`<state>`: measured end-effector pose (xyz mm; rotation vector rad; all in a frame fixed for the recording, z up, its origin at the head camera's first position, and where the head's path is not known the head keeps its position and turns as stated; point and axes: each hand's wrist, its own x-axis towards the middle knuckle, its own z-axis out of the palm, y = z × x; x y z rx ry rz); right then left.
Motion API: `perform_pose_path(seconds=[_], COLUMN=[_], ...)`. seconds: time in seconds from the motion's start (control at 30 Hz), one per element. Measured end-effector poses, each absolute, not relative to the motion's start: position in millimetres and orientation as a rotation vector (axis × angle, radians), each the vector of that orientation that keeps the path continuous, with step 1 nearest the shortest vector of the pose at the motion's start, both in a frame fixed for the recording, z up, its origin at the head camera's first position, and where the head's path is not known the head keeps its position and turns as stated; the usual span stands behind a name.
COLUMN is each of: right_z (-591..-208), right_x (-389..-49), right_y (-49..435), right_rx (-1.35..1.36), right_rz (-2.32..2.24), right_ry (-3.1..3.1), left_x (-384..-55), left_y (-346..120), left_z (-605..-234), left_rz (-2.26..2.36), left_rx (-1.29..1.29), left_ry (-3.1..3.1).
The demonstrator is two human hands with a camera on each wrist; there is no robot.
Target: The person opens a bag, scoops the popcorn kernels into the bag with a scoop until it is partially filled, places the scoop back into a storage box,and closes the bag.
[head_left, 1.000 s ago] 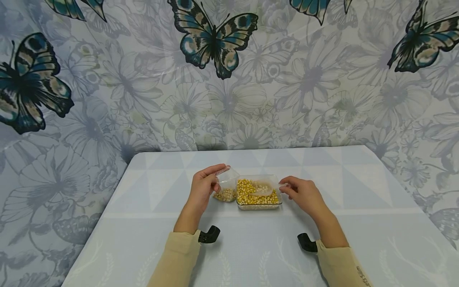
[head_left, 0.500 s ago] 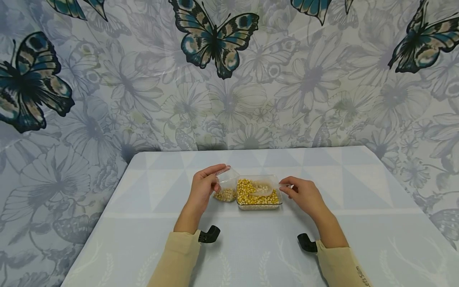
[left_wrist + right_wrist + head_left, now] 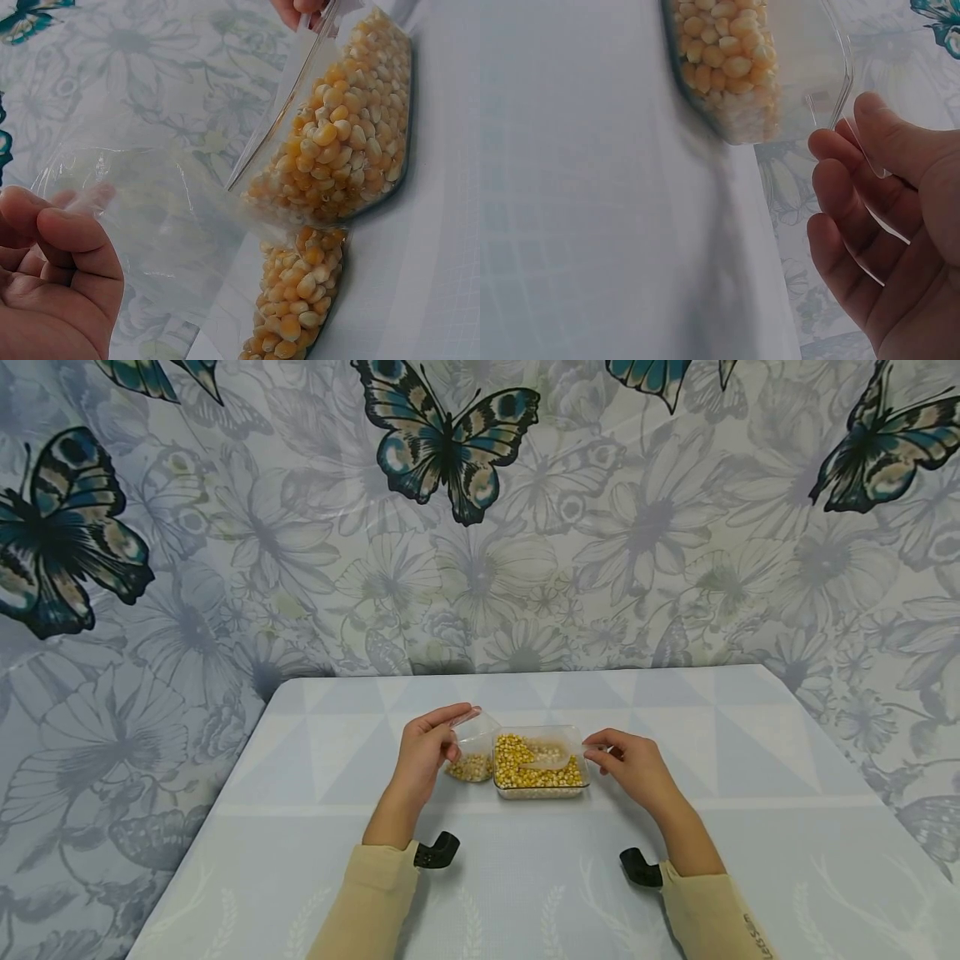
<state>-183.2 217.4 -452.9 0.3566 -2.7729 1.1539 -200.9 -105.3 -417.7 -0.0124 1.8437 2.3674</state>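
Note:
My left hand pinches the mouth of a clear plastic bag, whose top stands up. Corn kernels lie in its bottom on the table. Touching the bag on its right is a clear rectangular container full of yellow kernels. A clear scoop sits in that corn, with paler kernels in its bowl. My right hand pinches the scoop's handle between thumb and index finger, beside the container's right wall. The other right fingers are loosely curled.
Both things stand on a light table with a geometric pattern. A wall covering with butterflies rises behind the table's far edge. Black wrist devices protrude from both sleeves.

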Motion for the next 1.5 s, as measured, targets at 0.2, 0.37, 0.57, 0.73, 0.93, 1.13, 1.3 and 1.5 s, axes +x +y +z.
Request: perform_pose_path(seconds=[0.2, 0.37, 0.57, 0.73, 0.93, 1.13, 1.3, 1.5], right_z=[-457.1, -459.5, -461.5, -461.2, -460.4, -460.4, -460.5, -461.7], right_x=[-184.8, -185.7, -186.5, -187.0, -186.7, -186.6, -187.1, -187.6], right_y=[219.2, 220.7, 221.6, 221.4, 221.2, 221.7, 222.4, 224.5], right_rx=[0.336, 0.326, 0.300, 0.278, 0.261, 0.227, 0.210, 0.189], right_rz=[1.186, 1.220, 1.271, 1.309, 1.343, 1.383, 1.381, 1.429], right_ry=[-2.765, -2.759, -2.760, -2.756, -2.748, -2.741, -2.747, -2.750], left_x=[-200.7, -200.3, -201.0, -201.2, -200.9, -202.4, -202.2, -201.7], left_y=[-105.2, -105.1, -104.7, -105.2, -104.7, -104.8, -104.6, -104.9], left_z=[-417.9, -417.9, -417.5, -417.5, -417.4, -419.1, -419.1, -419.5], left_rz=[2.371, 2.360, 2.349, 2.343, 2.356, 2.356, 2.360, 2.365], left_rx=[0.000, -0.007, 0.002, 0.005, 0.005, 0.013, 0.005, 0.008], left_ry=[1.831, 1.839, 1.844, 1.845, 1.827, 1.825, 1.826, 1.820])
